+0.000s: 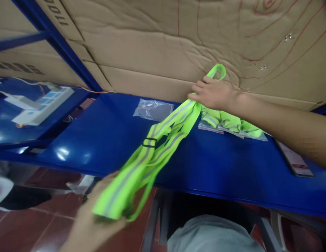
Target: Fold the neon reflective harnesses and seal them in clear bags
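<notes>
A neon-yellow reflective strap point(163, 150) with grey stripes and a black slide buckle point(149, 142) stretches in several loops between my two hands. Over the back of the table, my right hand point(212, 91) is closed around its upper end, and a small loop sticks out above the fingers. My left hand point(100, 210), blurred, grips the lower end beyond the table's front edge; its thumb lies under the bundle. Behind my right wrist lie clear bags point(231, 124) with similar neon straps inside.
A flat clear zip bag point(154, 110) lies on the blue table point(100, 140) by the cardboard wall point(142, 52). To the right is a phone point(296, 159). A white power strip point(44, 106) sits on the left table. A blue frame post point(60, 49) stands between.
</notes>
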Motion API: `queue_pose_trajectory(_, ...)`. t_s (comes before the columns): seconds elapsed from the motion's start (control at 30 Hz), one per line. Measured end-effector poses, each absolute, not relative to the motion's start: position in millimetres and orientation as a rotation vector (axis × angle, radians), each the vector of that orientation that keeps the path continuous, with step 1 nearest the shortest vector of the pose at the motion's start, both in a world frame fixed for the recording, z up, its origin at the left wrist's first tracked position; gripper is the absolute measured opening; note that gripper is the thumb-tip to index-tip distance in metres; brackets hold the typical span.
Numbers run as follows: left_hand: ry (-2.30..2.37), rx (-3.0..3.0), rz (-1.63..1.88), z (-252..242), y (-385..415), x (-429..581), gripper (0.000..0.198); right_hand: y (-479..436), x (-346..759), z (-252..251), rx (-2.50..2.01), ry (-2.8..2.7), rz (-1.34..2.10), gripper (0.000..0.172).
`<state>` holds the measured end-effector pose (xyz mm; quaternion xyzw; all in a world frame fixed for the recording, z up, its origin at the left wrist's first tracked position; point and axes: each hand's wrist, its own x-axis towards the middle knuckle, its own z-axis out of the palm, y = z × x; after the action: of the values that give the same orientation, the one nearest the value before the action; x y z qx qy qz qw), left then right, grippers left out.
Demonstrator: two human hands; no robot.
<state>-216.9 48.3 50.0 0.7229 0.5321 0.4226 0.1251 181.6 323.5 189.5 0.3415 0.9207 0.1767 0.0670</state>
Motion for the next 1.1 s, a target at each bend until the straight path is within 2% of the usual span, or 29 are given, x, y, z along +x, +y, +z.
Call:
queue_pose_trajectory(0.07,1.263,2.445,1.029,55.1,37.6,-165.8,0.017,343.8,171.2,174.8,0.994,2.686,0.51,0.027)
queue_pose_trajectory(0.1,1.167,2.573,1.042,56.2,33.2,-141.4,0.013,350.5,167.0,165.8,1.007,2.63,0.501,0.026)
queue_pose_trajectory(0.17,1.013,2.729,1.115,55.2,26.0,-100.8,0.02,358.8,160.6,147.5,1.036,2.555,0.485,0.028)
queue_pose_trajectory(0.33,0.858,2.834,1.344,40.6,16.8,-50.4,0.01,367.4,151.3,121.0,1.035,2.563,0.498,0.029)
queue_pose_trajectory(0.47,0.9,2.783,1.424,26.9,15.4,-32.2,0.008,369.0,146.8,126.9,1.035,2.61,0.528,0.035)
queue_pose_trajectory(0.6,0.856,2.766,1.446,17.8,13.4,-20.8,0.007,354.1,148.9,149.2,1.056,2.684,0.499,0.049)
queue_pose_trajectory(0.77,0.819,2.789,1.408,17.9,12.9,-19.4,0.01,301.4,143.4,171.1,1.025,2.755,0.106,0.048)
queue_pose_trajectory(0.83,0.814,2.838,1.348,20.0,12.9,-19.7,0.012,276.0,133.7,170.3,0.995,2.755,-0.074,0.035)
queue_pose_trajectory(0.87,0.814,2.851,1.319,20.9,12.7,-19.2,0.014,264.6,128.0,167.9,1.04,2.714,-0.228,0.035)
queue_pose_trajectory(0.97,0.811,2.866,1.242,22.5,11.5,-14.4,0.021,243.2,112.3,156.6,1.224,2.52,-0.425,0.062)
queue_pose_trajectory(1.03,0.786,2.865,1.231,23.0,11.1,-9.1,0.023,242.0,106.8,150.3,1.284,2.446,-0.52,0.061)
queue_pose_trajectory(1.1,0.756,2.856,1.251,24.5,12.2,-3.6,0.021,249.2,106.4,147.6,1.312,2.458,-0.67,0.051)
